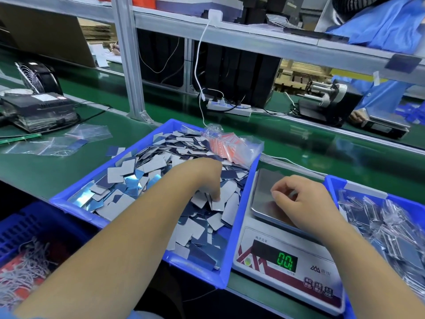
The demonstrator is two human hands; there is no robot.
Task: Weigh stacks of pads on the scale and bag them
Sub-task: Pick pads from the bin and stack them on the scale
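Green table (69,166) under an aluminium shelf frame (125,54). My left hand (204,178) is down in the blue tray (147,236), fingers curled into loose pads (158,164); can't tell if it grips any. Right hand (299,201) hovers loosely curled, holding nothing, over the scale (285,256) pan at 3 o'clock. Bagged pads (386,226) fill the bin at the right edge.

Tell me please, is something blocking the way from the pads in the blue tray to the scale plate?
Partly: the right hand hovers over the scale plate, and the tray wall lies between. The left hand already touches the pads.
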